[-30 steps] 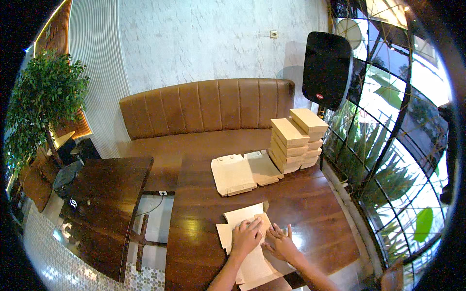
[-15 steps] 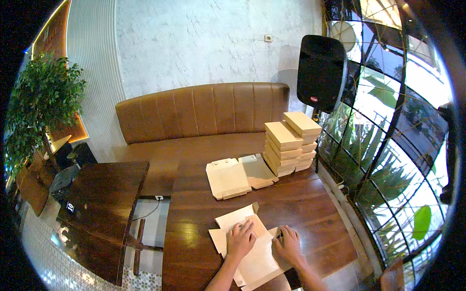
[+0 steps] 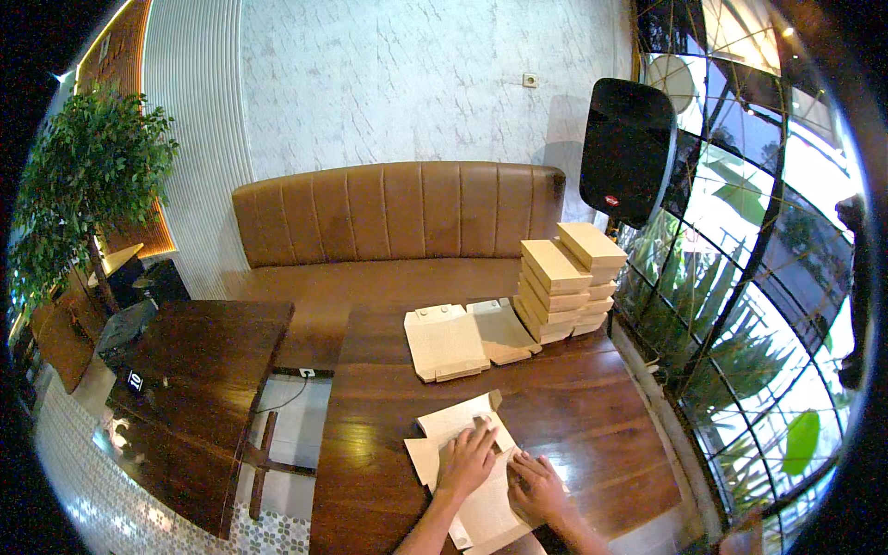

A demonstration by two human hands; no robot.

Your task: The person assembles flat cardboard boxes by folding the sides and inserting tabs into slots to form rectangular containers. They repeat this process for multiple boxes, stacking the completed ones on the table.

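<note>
A brown cardboard box blank (image 3: 455, 416), unfolded with its flaps spread, lies at the table's near side below my hands. My left hand (image 3: 469, 461) rests on the blank with its fingers stretched out across a crease, pressing it down. At the right edge of the blank is my right hand (image 3: 538, 486), its fingers bent together over a side flap; the thumb is partly hidden. Farther off, a second unfolded cardboard blank (image 3: 449, 342) lies flat, its right half in shadow.
Folded cardboard boxes (image 3: 555, 268) stand in two stacks at the table's far right. Beyond the wooden table (image 3: 370, 416) runs a brown padded bench (image 3: 398, 217). A black speaker (image 3: 627, 153) stands behind the stacks, beside a gridded window. Another dark table (image 3: 199, 398) is to the left.
My right hand has shifted inward along the blank's right edge, its fingers now closer together over the flap. The left hand has slid slightly right. The whole view has shifted a little.
</note>
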